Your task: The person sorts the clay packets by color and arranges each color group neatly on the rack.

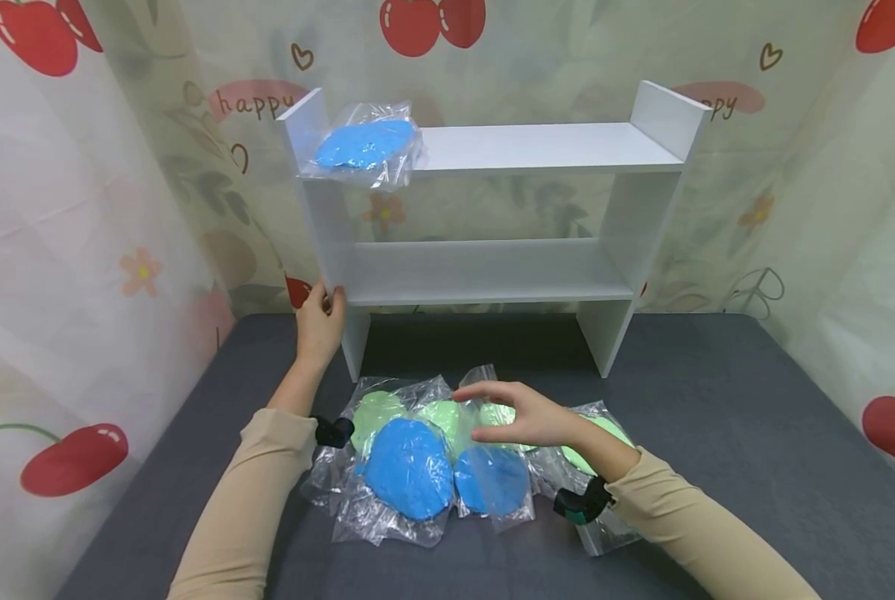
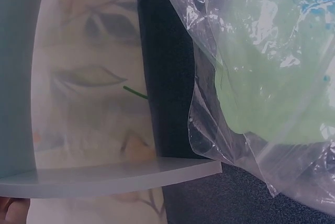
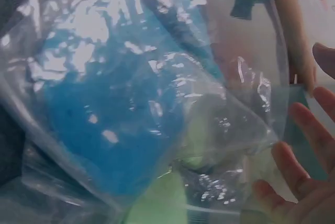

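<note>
A white two-tier shelf stands on a dark grey tabletop. One clear bag with a blue lump lies on the top tier's left end. My left hand grips the shelf's left side panel near the lower tier; that panel's edge shows in the left wrist view. In front lie several clear bags: a large blue one, a smaller blue one and pale green ones. My right hand hovers over them, fingers straight, holding nothing. Its fingers appear beside a blue bag.
Curtains printed with cherries and flowers close in the left, back and right sides. The lower shelf tier holds nothing. Bare grey tabletop lies to the right of the bags.
</note>
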`<state>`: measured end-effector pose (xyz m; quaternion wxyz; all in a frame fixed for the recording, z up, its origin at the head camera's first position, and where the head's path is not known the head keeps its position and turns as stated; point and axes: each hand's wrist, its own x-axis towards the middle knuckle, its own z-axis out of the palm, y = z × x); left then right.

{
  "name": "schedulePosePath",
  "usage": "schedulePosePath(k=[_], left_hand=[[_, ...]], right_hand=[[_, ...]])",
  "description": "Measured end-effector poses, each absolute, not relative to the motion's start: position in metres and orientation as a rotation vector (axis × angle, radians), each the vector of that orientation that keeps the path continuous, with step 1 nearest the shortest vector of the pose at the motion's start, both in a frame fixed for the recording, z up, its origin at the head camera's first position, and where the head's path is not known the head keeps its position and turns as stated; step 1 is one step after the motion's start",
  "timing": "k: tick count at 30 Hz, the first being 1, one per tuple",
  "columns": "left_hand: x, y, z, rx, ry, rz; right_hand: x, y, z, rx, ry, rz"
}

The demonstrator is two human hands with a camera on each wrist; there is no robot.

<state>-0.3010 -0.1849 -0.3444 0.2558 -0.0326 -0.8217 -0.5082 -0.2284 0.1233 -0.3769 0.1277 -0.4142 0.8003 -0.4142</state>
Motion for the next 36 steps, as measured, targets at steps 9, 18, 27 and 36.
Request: schedulePosePath(k=[9,18,27,36], left_hand=[[-0.3,-0.185,-0.344,-0.087,-2.224,-1.395],[-0.299,-0.184,-0.344,-0.08,-2.225,-1.395],[-0.299,-0.185,-0.344,-0.071,-2.227,-1.394],[-0.299,-0.185,-0.344,-0.084,-2.212,-1.402]], right_hand=[[-0.227,0.128,-0.39,-1.13,2.303,-1.089],[-0.227,0.133,-0.405,-1.143,2.349,-0.917],[-0.222,0.131,-0.41,-1.121,2.395,-0.758],[-0.221,0.132,-0.414,-1.139,2.445,-0.711]])
